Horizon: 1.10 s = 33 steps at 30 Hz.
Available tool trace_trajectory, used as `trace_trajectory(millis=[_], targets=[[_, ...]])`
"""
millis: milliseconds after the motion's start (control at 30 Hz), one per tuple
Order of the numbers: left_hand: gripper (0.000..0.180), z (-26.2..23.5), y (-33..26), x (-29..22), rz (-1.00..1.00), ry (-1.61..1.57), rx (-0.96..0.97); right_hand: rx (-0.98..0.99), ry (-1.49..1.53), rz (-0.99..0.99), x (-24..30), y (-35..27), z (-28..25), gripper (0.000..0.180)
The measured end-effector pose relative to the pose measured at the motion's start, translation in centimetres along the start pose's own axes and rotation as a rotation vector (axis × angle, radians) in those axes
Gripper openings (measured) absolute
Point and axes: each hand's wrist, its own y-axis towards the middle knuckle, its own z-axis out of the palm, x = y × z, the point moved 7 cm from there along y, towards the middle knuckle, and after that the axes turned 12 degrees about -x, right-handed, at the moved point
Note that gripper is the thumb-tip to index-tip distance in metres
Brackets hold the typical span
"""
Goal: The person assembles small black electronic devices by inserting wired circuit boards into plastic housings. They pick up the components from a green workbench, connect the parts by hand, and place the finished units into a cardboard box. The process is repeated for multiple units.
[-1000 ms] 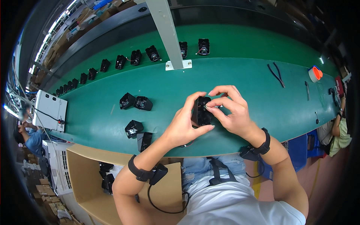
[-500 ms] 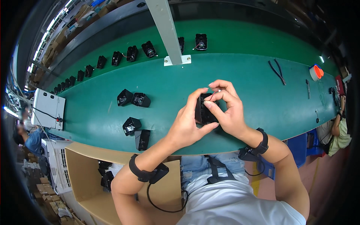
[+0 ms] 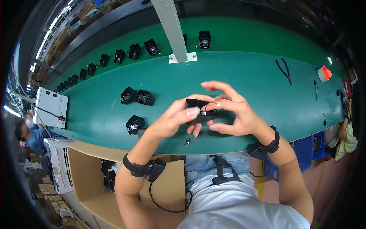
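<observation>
Both hands up over green bench (image 3: 244, 76). Left hand (image 3: 173, 120) and right hand (image 3: 234, 110) pinch black plastic housing (image 3: 200, 110) between them, held above bench edge. Small wired part (image 3: 188, 141), maybe a connector, lies below.

Black housings: three loose on the near belt (image 3: 136, 97) — one held (image 3: 200, 110). Two hands — one cardboard box (image 3: 95, 179).
</observation>
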Motion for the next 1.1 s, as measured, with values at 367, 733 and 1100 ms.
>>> trace_trajectory(millis=[367,733,1100], targets=[[0.076,1.3,0.8,2.6,-0.261,-0.323,-0.073,0.006,0.744,0.453,-3.3,-1.8,2.2,0.021],[0.037,-1.7,-0.2,-2.1,0.605,0.685,-0.803,0.01,1.094,0.999,-4.5,-3.9,4.8,0.031],[0.034,-0.4,-0.7,-3.0,0.708,0.674,-0.609,0.024,1.231,1.029,-3.3,-4.6,5.1,0.05]])
